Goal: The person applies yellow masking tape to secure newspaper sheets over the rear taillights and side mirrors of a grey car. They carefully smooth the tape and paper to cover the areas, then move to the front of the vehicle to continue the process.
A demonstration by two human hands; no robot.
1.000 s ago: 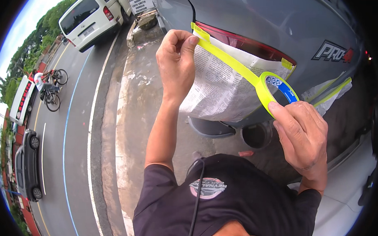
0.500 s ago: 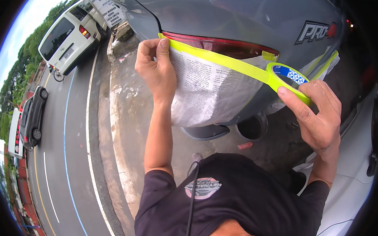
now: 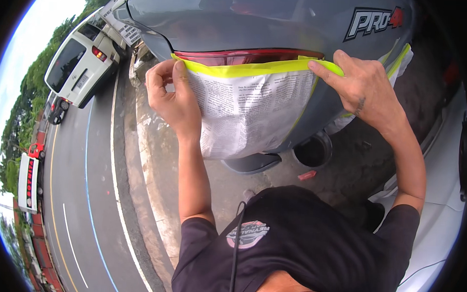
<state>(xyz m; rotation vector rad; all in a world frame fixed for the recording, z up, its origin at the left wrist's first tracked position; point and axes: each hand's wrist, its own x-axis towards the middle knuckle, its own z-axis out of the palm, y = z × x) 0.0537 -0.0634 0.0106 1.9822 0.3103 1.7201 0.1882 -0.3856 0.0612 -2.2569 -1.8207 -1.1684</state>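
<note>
A sheet of newspaper (image 3: 250, 113) hangs below the red tail light (image 3: 242, 56) of a grey car (image 3: 268, 29). A strip of bright yellow masking tape (image 3: 246, 71) runs along its top edge. My left hand (image 3: 174, 97) pinches the taped upper left corner of the sheet between thumb and fingers, by the light's left end. My right hand (image 3: 366, 89) grips the yellow tape roll (image 3: 333, 68), mostly hidden behind my fingers, at the strip's right end. My right thumb presses there against the light's right end.
More newspaper with yellow tape (image 3: 399, 61) is stuck to the car farther right. A dark bucket (image 3: 314, 149) and a small red piece (image 3: 307, 175) are on the ground below. A white car (image 3: 437, 204) stands close on my right. A road with a white van (image 3: 82, 58) lies left.
My right hand has moved up and left, bringing the roll to the tail light and the strip against the light's lower edge. My left hand still pinches the corner, now farther left in view.
</note>
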